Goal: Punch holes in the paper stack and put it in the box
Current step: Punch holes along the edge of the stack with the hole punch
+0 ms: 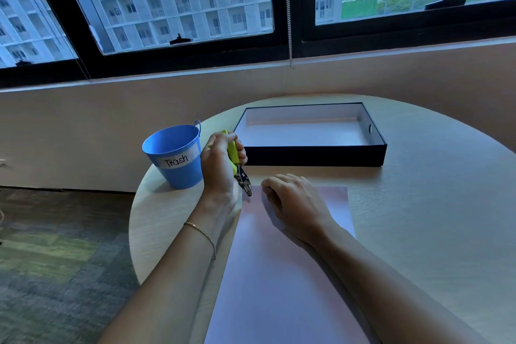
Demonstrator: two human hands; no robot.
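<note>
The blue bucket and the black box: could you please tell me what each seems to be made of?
The bucket looks like painted sheet metal, perhaps plastic: smooth blue wall, rolled rim, thin handle loop. The box seems to be stiff cardboard: matte black outside, pale lining, a cut-out grip hole in its side.

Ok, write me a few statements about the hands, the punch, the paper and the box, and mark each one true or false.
1. The left hand grips the green hole punch, whose nose is at the paper stack's far left corner. True.
2. The right hand holds the box. False: it rests on the paper stack.
3. The paper stack lies inside the box. False: it lies on the table, in front of the box.
4. A blue bucket labelled Trash stands left of the box. True.
</note>
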